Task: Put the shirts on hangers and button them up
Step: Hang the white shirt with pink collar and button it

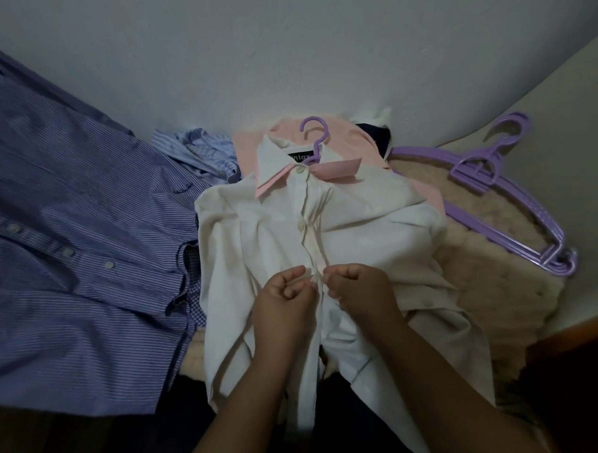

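Hands are working at the middle of a white shirt (342,224), which is lying front-up on a fluffy cream cover (490,252) against a pale wall. The left hand (280,295) and right hand (358,288) are both curled, each pinching an edge of the shirt's front strip, fingertips nearly touching at a button about halfway down. The shirt is already sitting on a purple hanger (316,136), whose hook is sticking out above the collar. Two buttons above the hands, at the collar and upper chest, are looking fastened. Below the hands the front is hanging open, so the lower buttons are probably still waiting.

To the left, a blue striped shirt (68,236) is lying spread out with its buttons appearing done; whether a hanger is inside it cannot be told. A second, lighter blue shirt (198,152) and a pink shirt (355,138) are lying bunched behind the white one, seemingly not yet handled. Spare hangers (515,196) are lying stacked to the right. Overall the job is looking roughly half finished.
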A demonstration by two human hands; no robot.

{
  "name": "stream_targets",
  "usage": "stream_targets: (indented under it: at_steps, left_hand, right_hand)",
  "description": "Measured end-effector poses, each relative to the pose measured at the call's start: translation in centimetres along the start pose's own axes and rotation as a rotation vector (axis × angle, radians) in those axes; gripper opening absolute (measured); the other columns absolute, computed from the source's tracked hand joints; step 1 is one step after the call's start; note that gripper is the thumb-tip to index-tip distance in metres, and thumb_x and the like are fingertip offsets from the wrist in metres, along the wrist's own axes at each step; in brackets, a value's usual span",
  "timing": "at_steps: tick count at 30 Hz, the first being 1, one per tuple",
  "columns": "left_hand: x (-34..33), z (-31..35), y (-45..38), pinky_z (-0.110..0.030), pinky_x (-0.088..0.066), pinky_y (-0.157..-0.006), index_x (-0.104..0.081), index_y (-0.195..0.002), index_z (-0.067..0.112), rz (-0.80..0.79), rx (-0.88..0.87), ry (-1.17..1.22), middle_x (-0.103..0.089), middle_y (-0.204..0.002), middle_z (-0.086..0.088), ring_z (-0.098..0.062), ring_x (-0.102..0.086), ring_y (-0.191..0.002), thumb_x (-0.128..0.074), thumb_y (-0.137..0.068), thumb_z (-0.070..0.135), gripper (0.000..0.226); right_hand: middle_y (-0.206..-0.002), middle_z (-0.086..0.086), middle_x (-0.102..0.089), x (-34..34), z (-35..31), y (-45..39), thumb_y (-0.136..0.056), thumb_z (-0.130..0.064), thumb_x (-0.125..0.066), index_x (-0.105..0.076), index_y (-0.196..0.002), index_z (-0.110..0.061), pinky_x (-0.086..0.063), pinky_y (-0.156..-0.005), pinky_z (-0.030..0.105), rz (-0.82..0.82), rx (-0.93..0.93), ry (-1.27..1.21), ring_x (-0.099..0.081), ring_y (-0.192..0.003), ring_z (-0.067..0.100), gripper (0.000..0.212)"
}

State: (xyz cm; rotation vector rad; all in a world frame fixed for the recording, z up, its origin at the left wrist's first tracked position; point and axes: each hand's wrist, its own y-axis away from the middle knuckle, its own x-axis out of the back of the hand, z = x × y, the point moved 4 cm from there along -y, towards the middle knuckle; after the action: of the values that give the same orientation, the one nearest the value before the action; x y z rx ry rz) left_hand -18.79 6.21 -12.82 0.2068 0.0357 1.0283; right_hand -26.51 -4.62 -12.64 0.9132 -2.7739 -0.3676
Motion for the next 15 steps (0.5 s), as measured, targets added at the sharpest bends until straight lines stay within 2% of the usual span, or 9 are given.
stream_targets:
  at_steps: [3,8,12,15]
  left_hand:
    - [0.5,0.4,0.6,-0.008,-0.049,-0.070,-0.062,-0.091,0.031,0.050,-0.035,0.021,-0.070,-0.080,0.006,0.007,-0.063,-0.069,-0.068,-0.085,0.006,0.026]
    - [0.5,0.7,0.8,-0.011,-0.049,-0.072,-0.063,-0.100,0.024,0.049,-0.061,0.016,-0.070,-0.088,0.006,0.006,-0.064,-0.074,-0.067,-0.083,0.000,0.030]
    - [0.3,1.0,0.8,-0.007,-0.048,-0.068,-0.060,-0.096,0.028,0.013,-0.058,0.039,-0.070,-0.089,0.004,0.006,-0.064,-0.074,-0.069,-0.081,-0.001,0.034]
    - [0.3,1.0,0.8,-0.008,-0.049,-0.066,-0.061,-0.104,0.020,-0.032,-0.024,0.087,-0.071,-0.087,0.004,0.003,-0.067,-0.074,-0.069,-0.082,-0.001,0.031]
  right_hand:
    - [-0.064,-0.003,-0.063,-0.1,0.1,0.8,-0.086,-0.007,-0.064,-0.069,-0.086,-0.010,-0.043,-0.048,0.010,0.027,-0.006,0.001,-0.056,-0.047,-0.004,0.007]
    - [-0.066,0.004,-0.065,-0.3,-0.2,1.8,-0.086,-0.003,-0.062,-0.068,-0.086,-0.008,-0.053,-0.054,0.019,-0.006,-0.046,-0.088,-0.060,-0.056,0.009,0.008]
    - [-0.064,0.005,-0.065,-0.5,-0.8,2.3,-0.086,-0.003,-0.061,-0.066,-0.077,-0.013,-0.054,-0.059,0.022,-0.039,-0.044,-0.124,-0.060,-0.059,0.012,0.015]
    - [-0.064,0.007,-0.063,-0.4,-0.8,2.2,-0.087,-0.002,-0.059,-0.065,-0.077,-0.012,-0.053,-0.057,0.021,-0.039,-0.045,-0.137,-0.059,-0.058,0.013,0.016]
